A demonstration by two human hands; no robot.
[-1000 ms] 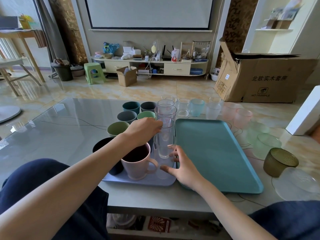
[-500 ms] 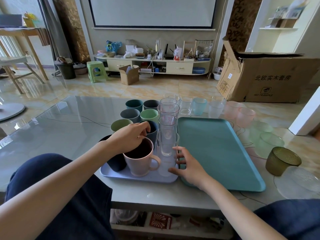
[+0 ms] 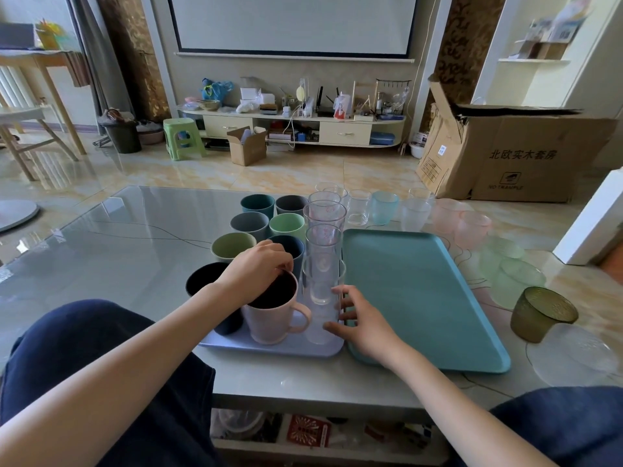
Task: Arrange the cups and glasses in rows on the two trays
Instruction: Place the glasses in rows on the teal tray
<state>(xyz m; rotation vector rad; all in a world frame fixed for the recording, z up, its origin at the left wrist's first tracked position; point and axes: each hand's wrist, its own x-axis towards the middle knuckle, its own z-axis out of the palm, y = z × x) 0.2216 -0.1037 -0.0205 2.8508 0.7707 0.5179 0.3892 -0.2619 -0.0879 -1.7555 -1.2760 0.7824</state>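
Note:
A lavender tray (image 3: 269, 349) holds two rows of coloured cups and a row of clear glasses (image 3: 324, 238) along its right side. My left hand (image 3: 256, 272) pinches the far rim of the pink mug (image 3: 269, 323) at the tray's near edge, beside a dark cup (image 3: 202, 281). With fingers spread, my right hand (image 3: 360, 319) rests at the near-right corner against a short clear glass (image 3: 318, 329). Right of the lavender tray lies a teal tray (image 3: 414, 291) with nothing on it.
Loose glasses stand on the table behind and right of the teal tray: clear (image 3: 359, 207), blue (image 3: 384, 207), pink (image 3: 472, 227), green (image 3: 515, 278). An olive glass (image 3: 539, 315) and a clear glass bowl (image 3: 580, 356) sit near the right front edge. Bare tabletop lies to the left.
My left hand has come off the tall clear glass and moved down and nearer, onto the pink mug's rim. My right hand has stayed by the short glass.

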